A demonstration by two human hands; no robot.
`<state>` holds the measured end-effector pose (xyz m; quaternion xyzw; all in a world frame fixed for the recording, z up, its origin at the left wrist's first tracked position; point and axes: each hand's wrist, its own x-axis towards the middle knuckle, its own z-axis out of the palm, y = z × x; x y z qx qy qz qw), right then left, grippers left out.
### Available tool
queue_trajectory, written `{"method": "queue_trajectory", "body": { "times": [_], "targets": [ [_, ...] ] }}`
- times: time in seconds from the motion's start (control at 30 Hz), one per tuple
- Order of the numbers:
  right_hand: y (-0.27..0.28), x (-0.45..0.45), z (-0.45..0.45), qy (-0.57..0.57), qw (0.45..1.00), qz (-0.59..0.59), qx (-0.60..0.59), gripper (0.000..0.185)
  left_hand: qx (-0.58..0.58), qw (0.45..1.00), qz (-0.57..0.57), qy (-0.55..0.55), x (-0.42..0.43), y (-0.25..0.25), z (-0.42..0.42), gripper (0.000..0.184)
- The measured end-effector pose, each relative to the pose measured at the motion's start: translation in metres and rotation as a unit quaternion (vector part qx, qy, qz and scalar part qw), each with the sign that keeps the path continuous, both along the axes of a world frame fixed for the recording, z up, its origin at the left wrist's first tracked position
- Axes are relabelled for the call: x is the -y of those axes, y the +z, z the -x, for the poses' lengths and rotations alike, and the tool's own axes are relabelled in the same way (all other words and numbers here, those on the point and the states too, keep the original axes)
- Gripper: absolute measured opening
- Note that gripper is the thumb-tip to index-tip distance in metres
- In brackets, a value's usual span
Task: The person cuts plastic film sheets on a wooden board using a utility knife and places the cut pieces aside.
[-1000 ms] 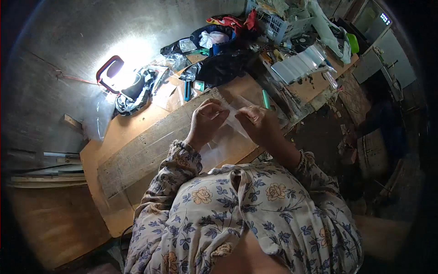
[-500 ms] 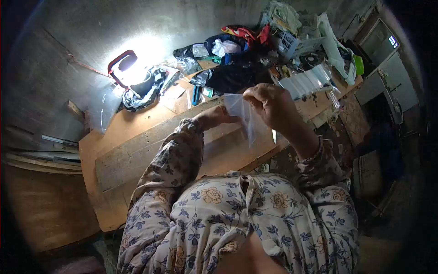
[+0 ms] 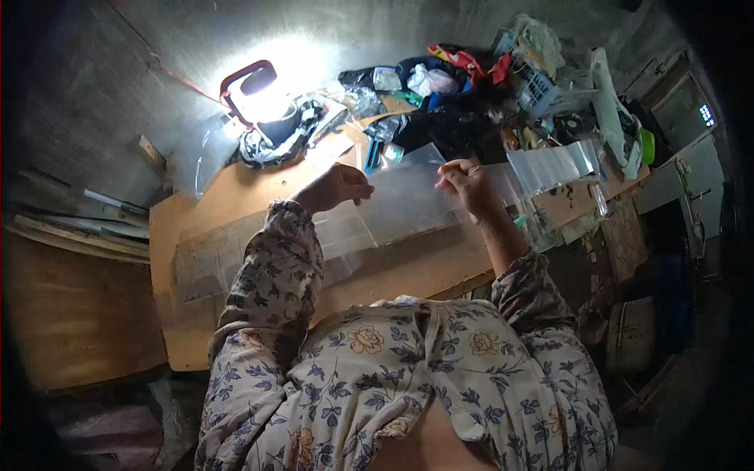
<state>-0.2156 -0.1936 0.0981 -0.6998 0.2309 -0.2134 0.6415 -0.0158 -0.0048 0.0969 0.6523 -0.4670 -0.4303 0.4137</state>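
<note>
A clear, flat plastic bag (image 3: 404,196) is spread out between my two hands above the worktable. My left hand (image 3: 339,188) is closed, its fingertips pinched at the bag's left edge. At the upper right side, my right hand (image 3: 473,191) pinches the bag between thumb and fingers. Below my left hand, more clear plastic (image 3: 345,239) lies on the table. Just beyond the bag is a blue-handled tool (image 3: 373,156), whose exact kind I cannot make out.
A lit work lamp (image 3: 247,90) stands at the back left of the wooden table (image 3: 184,235). A stack of clear plastic bags (image 3: 554,166) lies to the right. Behind it are a plastic crate (image 3: 538,90) and a green object (image 3: 647,146). Dark bags and cloth (image 3: 440,129) heap up at the back.
My hands have moved apart, the left one leftward. The bag, which hung narrow from my right hand, now spreads flat between them. The camera view has shifted.
</note>
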Motion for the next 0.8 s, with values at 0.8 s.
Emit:
{"method": "queue_trajectory", "body": {
  "times": [0.8],
  "targets": [
    [-0.113,-0.018,-0.055,0.03,0.977,-0.067,-0.201,0.015,0.09,0.979,-0.177,0.052,-0.029,-0.08,-0.033,0.028]
  ]
}}
